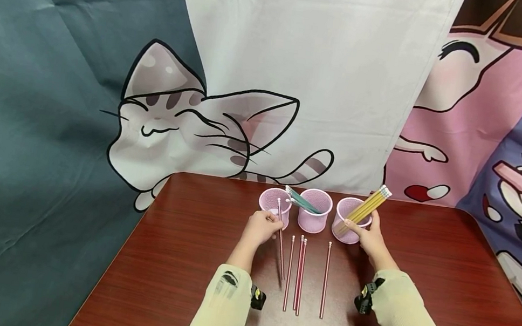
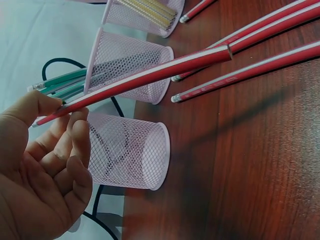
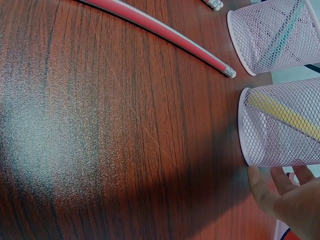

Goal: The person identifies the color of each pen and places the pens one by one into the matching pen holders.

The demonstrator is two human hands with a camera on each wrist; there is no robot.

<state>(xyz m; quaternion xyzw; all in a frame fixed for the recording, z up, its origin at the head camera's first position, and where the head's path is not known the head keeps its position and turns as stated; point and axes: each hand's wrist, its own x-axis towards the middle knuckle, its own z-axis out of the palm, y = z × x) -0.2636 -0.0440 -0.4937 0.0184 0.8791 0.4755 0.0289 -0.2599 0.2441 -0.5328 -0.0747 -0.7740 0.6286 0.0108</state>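
A red pencil [image 1: 281, 250] is pinched between the thumb and fingers of my left hand [image 1: 262, 228], near its eraser end. Eraser up, it slants in front of the left pink mesh pencil cup [image 2: 132, 152]. My right hand [image 1: 371, 242] holds the right-hand mesh pencil cup [image 1: 347, 238] by its side, thumb across the front. Yellow pencils [image 1: 366, 206] lean out of that cup to the right. In the right wrist view, the fingertips [image 3: 256, 179] touch the mesh wall. Several more red pencils [image 1: 288, 275] lie on the table below the cups, erasers pointing away from me.
Between the two outer cups stands a middle mesh cup [image 1: 312, 222] with green pencils [image 1: 304, 201] leaning left over its rim. All three cups are near the back edge of the brown wooden table [image 1: 180, 262]. A cartoon-printed cloth [image 1: 321, 72] hangs behind.
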